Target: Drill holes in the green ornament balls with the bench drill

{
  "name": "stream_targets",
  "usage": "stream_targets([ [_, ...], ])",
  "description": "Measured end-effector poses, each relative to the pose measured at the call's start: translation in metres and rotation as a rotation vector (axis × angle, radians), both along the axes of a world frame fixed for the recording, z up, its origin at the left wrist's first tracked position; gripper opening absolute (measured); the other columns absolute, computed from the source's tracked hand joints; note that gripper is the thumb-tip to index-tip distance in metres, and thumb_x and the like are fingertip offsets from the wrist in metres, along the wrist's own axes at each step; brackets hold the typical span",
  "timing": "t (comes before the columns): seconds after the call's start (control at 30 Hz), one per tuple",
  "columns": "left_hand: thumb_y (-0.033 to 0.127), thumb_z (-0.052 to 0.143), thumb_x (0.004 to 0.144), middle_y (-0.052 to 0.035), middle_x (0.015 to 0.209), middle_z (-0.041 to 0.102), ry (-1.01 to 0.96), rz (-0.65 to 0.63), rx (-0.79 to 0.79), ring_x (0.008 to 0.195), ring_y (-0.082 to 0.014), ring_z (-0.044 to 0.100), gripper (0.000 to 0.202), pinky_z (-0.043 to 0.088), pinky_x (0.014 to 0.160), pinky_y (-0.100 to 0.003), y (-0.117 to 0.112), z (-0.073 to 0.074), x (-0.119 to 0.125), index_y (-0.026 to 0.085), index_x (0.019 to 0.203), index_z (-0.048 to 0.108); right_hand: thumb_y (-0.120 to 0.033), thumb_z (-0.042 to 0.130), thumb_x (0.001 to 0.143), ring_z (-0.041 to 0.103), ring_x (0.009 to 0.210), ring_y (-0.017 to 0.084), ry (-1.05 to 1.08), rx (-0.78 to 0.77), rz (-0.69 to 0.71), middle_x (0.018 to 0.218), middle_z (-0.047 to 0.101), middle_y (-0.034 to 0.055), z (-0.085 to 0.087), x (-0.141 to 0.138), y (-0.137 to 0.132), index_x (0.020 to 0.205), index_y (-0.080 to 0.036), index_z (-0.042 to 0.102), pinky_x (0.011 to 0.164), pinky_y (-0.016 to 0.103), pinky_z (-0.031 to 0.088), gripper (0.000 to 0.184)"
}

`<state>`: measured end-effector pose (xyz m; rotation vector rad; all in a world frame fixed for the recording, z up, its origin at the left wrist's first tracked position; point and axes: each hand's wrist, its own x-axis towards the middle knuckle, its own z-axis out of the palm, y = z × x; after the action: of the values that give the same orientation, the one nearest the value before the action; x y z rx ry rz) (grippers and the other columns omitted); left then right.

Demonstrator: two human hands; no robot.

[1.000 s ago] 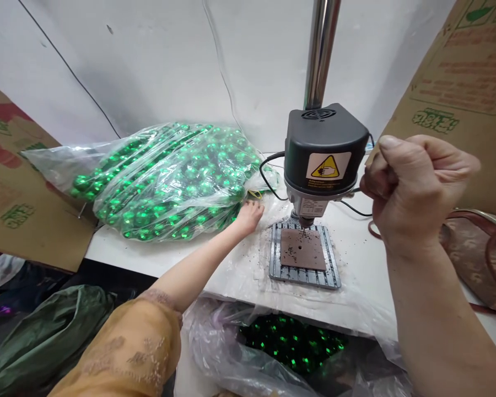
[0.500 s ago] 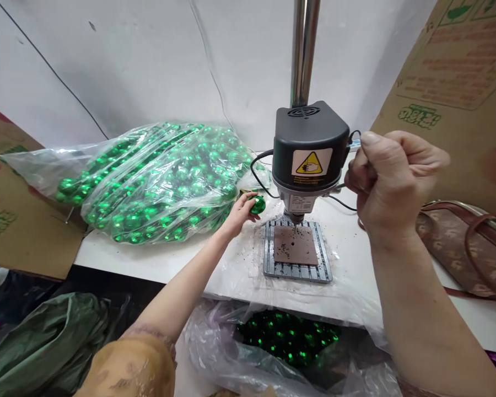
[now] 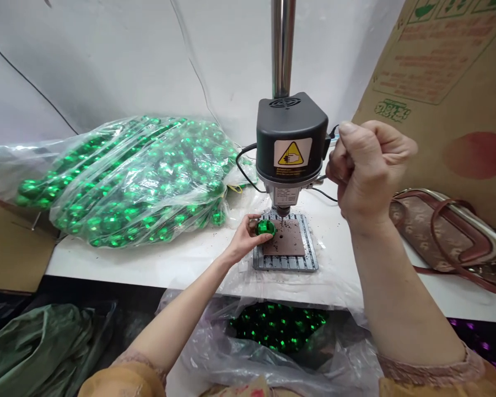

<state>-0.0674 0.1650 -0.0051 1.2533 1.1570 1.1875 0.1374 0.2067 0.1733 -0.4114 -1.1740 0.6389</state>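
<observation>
A shiny green faceted ball (image 3: 265, 227) is pinched between the thumb and fingers of my left hand (image 3: 247, 237). It is just above the left edge of the brown board (image 3: 291, 245), which lies on the slotted metal base (image 3: 310, 263) of a small drill press (image 3: 291, 138). The drill bit (image 3: 282, 220) points down over the board, to the right of the ball. My right hand (image 3: 367, 168) is closed in a fist at the right side of the drill press, around its feed handle; most of the handle is hidden by the fingers.
A clear plastic bag of green balls (image 3: 149, 187) lies on the white table (image 3: 157, 267) to the left. Below the table edge, an open bag holds more green balls (image 3: 281, 328). A brown handbag (image 3: 446, 234) and a cardboard box (image 3: 434, 94) stand right. Dark shavings litter the base.
My left hand has brought the green ball from beside the big bag, right and toward me, to the board under the drill. My right hand stays closed at the handle. The view has shifted right.
</observation>
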Motion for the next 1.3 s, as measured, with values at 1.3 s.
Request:
stream_targets([
  [1.3,0.034,0.084,0.07,-0.0097,0.121,0.062,0.265,0.019,0.183,0.114,-0.0281,0.06,0.06,0.049,0.101,-0.044,0.008,-0.03,0.041,0.02,0.12,0.055,-0.023,0.061,0.087,0.027,0.04,0.003,-0.077,0.078,-0.082,0.043,0.029,-0.0062,-0.018,0.002,-0.015,0.05,-0.019,0.03,0.043,0.026,0.021,0.049],
])
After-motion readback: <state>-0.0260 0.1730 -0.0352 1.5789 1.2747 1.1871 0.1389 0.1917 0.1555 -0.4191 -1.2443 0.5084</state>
